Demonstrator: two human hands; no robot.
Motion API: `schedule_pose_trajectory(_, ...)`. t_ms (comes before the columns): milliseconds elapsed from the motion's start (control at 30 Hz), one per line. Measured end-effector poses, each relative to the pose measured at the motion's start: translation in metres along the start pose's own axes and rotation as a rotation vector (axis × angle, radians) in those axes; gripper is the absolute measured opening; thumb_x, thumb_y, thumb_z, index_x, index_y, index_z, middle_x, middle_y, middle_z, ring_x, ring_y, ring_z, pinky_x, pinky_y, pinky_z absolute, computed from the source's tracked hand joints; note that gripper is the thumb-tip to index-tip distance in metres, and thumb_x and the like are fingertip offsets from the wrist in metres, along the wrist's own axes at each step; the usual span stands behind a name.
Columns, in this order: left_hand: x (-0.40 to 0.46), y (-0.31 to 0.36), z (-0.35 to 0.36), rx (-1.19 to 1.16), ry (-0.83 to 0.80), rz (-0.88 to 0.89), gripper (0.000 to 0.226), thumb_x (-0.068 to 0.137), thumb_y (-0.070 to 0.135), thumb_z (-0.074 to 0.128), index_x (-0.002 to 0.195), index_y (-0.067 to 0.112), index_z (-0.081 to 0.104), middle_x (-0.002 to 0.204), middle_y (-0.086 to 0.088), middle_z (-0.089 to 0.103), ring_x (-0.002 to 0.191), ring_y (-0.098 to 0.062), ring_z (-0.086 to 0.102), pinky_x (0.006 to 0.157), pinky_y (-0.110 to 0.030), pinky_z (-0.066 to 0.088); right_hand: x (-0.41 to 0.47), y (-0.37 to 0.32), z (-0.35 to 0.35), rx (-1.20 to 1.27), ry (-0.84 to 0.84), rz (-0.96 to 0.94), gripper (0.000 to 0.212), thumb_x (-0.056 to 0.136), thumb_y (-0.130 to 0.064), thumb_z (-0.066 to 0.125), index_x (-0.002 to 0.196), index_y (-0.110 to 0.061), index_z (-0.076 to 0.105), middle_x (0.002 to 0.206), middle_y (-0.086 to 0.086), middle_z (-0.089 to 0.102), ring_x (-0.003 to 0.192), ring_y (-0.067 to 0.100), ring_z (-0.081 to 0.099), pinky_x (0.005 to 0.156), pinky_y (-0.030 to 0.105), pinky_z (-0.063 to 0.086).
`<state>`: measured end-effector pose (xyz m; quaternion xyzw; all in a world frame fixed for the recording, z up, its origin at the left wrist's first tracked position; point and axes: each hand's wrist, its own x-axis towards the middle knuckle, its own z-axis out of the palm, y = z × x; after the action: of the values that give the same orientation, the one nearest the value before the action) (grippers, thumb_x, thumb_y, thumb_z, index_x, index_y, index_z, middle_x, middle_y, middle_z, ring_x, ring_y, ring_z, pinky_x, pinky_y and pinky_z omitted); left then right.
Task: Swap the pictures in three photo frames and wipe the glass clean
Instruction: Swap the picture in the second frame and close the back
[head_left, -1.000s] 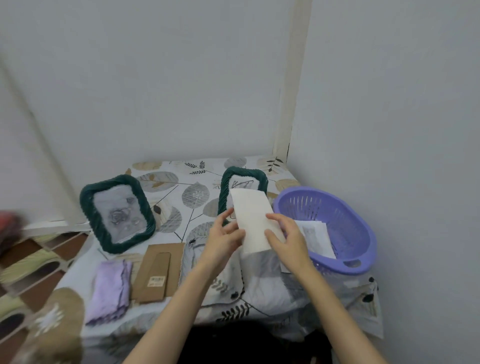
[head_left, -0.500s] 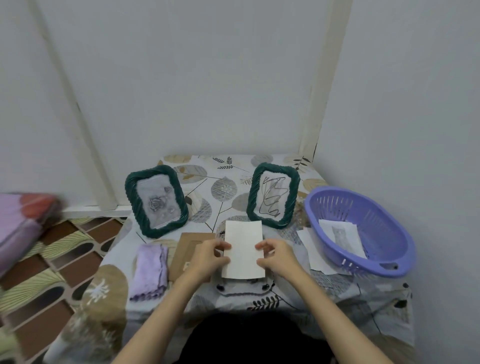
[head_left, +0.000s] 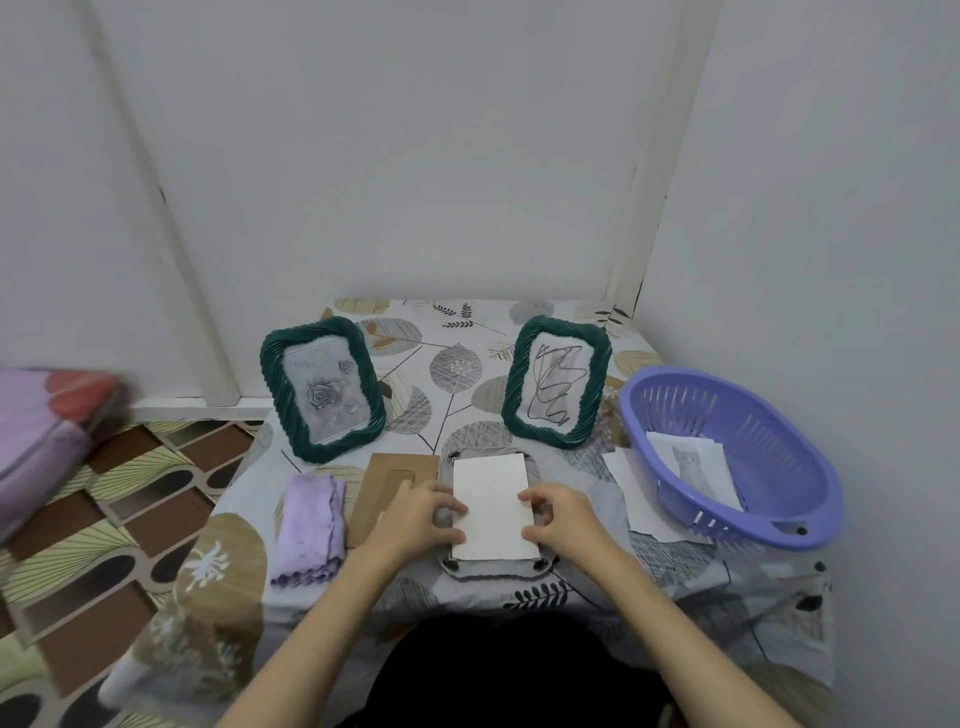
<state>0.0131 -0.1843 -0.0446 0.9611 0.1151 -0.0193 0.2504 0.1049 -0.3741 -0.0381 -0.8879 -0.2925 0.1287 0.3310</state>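
At lower centre of the picture, a white sheet (head_left: 490, 505) lies on a face-down frame (head_left: 493, 567) on the tabletop (head_left: 457, 364), and both hands pinch it: the left hand (head_left: 415, 514) has its grip curled on the sheet's left edge, the right hand (head_left: 563, 514) on the right edge. Two green frames stand behind, one with a rose picture (head_left: 323, 389) at centre left, one with a scribble (head_left: 557, 382) at centre right. A lilac cloth (head_left: 310, 527) and brown backing board (head_left: 387, 488) lie left of the hands (the purple basket (head_left: 727, 452), far right, holds paper).
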Motion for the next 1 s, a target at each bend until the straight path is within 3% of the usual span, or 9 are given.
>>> schedule_pose_trajectory(100, -0.004, -0.003, 0.001, -0.055, 0.003, -0.033, 0.04, 0.071, 0.043, 0.073, 0.108, 0.033, 0.066, 0.127, 0.006, 0.055, 0.12, -0.02, 0.043, 0.099, -0.042, 0.036, -0.002, -0.001, 0.002, 0.045, 0.024, 0.007, 0.047, 0.073, -0.001, 0.069, 0.118, -0.007, 0.059, 0.097, 0.002, 0.052, 0.064, 0.0, 0.042, 0.07, 0.011, 0.033)
schedule_pose_trajectory(167, -0.006, -0.003, 0.001, -0.103, 0.029, -0.039, 0.043, 0.07, 0.04, 0.075, 0.11, 0.029, 0.065, 0.121, 0.006, 0.059, 0.116, -0.019, 0.045, 0.098, -0.037, 0.037, -0.004, 0.0, 0.003, 0.063, 0.057, 0.027, 0.046, 0.073, 0.0, 0.067, 0.118, -0.007, 0.059, 0.093, 0.004, 0.054, 0.065, 0.006, 0.045, 0.07, 0.011, 0.035)
schedule_pose_trajectory(267, -0.007, -0.004, 0.0, -0.114, 0.036, -0.024, 0.046, 0.071, 0.033, 0.077, 0.114, 0.022, 0.065, 0.123, 0.006, 0.058, 0.115, -0.018, 0.044, 0.091, -0.022, 0.032, -0.005, 0.002, 0.004, 0.075, 0.067, 0.037, 0.045, 0.072, 0.003, 0.066, 0.115, -0.008, 0.061, 0.087, 0.003, 0.056, 0.059, -0.001, 0.045, 0.06, 0.004, 0.037)
schedule_pose_trajectory(367, -0.008, -0.005, -0.002, -0.109, 0.019, -0.025, 0.047, 0.07, 0.034, 0.078, 0.114, 0.023, 0.065, 0.131, 0.004, 0.054, 0.12, -0.019, 0.043, 0.099, -0.028, 0.031, -0.006, 0.002, 0.004, 0.084, 0.05, 0.033, 0.046, 0.07, 0.006, 0.066, 0.114, -0.006, 0.061, 0.088, 0.004, 0.054, 0.057, -0.001, 0.043, 0.059, 0.001, 0.039)
schedule_pose_trajectory(633, -0.011, -0.003, -0.002, -0.158, 0.03, -0.027, 0.049, 0.072, 0.031, 0.077, 0.117, 0.017, 0.063, 0.129, 0.001, 0.055, 0.119, -0.017, 0.048, 0.098, -0.024, 0.034, -0.007, 0.006, 0.006, 0.049, 0.078, 0.016, 0.04, 0.072, 0.007, 0.063, 0.11, -0.005, 0.064, 0.088, 0.003, 0.056, 0.058, 0.001, 0.044, 0.061, 0.004, 0.038)
schedule_pose_trajectory(767, -0.011, -0.003, 0.002, -0.05, 0.078, -0.05, 0.056, 0.081, 0.044, 0.065, 0.13, 0.021, 0.052, 0.143, 0.0, 0.039, 0.129, -0.024, 0.03, 0.106, -0.034, 0.027, -0.004, 0.006, 0.006, -0.022, 0.203, -0.003, 0.033, 0.079, -0.007, 0.063, 0.111, -0.011, 0.065, 0.105, 0.006, 0.056, 0.096, 0.018, 0.052, 0.085, 0.02, 0.036)
schedule_pose_trajectory(833, -0.01, -0.004, 0.005, 0.045, 0.046, -0.067, 0.059, 0.082, 0.051, 0.06, 0.134, 0.026, 0.047, 0.149, 0.006, 0.032, 0.133, -0.024, 0.024, 0.107, -0.037, 0.027, -0.005, 0.007, 0.008, -0.12, 0.169, 0.045, 0.034, 0.083, -0.02, 0.061, 0.117, -0.016, 0.062, 0.12, 0.007, 0.051, 0.112, 0.028, 0.044, 0.095, 0.029, 0.034)
schedule_pose_trajectory(933, -0.015, -0.004, 0.004, 0.08, 0.06, -0.096, 0.071, 0.075, 0.07, 0.044, 0.133, 0.028, 0.046, 0.149, 0.006, 0.032, 0.133, -0.024, 0.025, 0.106, -0.038, 0.028, -0.009, 0.007, 0.011, -0.156, 0.124, 0.076, 0.037, 0.087, -0.028, 0.057, 0.123, -0.019, 0.058, 0.127, 0.007, 0.047, 0.116, 0.029, 0.038, 0.1, 0.032, 0.033)
schedule_pose_trajectory(1000, -0.017, -0.009, 0.001, 0.096, 0.261, -0.17, 0.086, 0.068, 0.072, 0.024, 0.129, 0.018, 0.05, 0.143, -0.003, 0.04, 0.127, -0.027, 0.033, 0.103, -0.038, 0.029, -0.01, 0.007, 0.013, -0.112, 0.147, 0.068, 0.037, 0.087, -0.026, 0.057, 0.124, -0.018, 0.058, 0.125, 0.008, 0.049, 0.116, 0.029, 0.038, 0.1, 0.033, 0.033)
